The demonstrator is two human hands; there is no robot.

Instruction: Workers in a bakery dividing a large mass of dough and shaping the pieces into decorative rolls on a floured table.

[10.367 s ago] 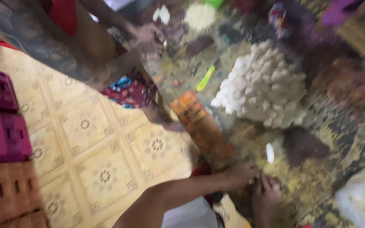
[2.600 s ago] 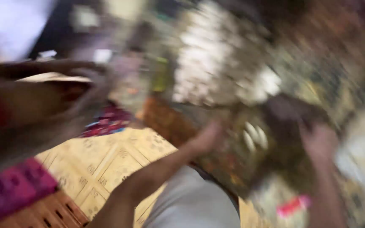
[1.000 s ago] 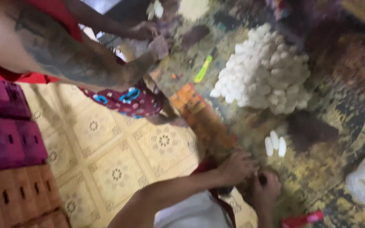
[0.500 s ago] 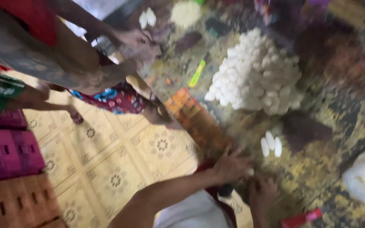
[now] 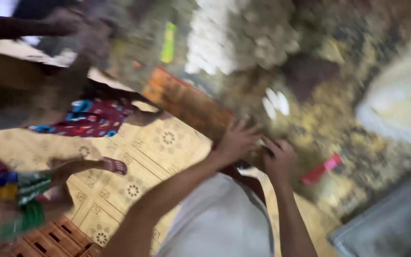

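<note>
Entry: one moment, seen from my head camera, much blurred by motion.

My left hand point(image 5: 236, 140): at centre frame, fingers spread and flat on the near end of the long orange-brown patterned board point(image 5: 186, 102), which ran from centre up toward the upper middle. Not closed round anything.

My right hand point(image 5: 278, 159): just right of the left, the two nearly touching. Fingers curled down at the board's end; whether they gripped something small I could not tell.

Three small white oval pieces point(image 5: 275, 102): lying together just above my hands on the dark mottled floor covering point(image 5: 329, 109), apart from both hands.

Large heap of white oval pieces point(image 5: 236, 35): upper middle of frame, well apart from my hands.

Yellow-green strip point(image 5: 169, 42): upper middle, left of the heap.

Red flat strip point(image 5: 320, 170): right of my right hand, near but apart.

Pale sack point(image 5: 400, 100): right edge.

Cream tiled floor with flower pattern point(image 5: 134, 157): lower left. Another person's bare leg and foot point(image 5: 89, 166) rested there.

Handling note, my judgement: the work wanted the left palm kept flat to steady the board while the right fingertips worked at its end. The small pieces looked light and easily scattered, so slow, short movements served best.
</note>
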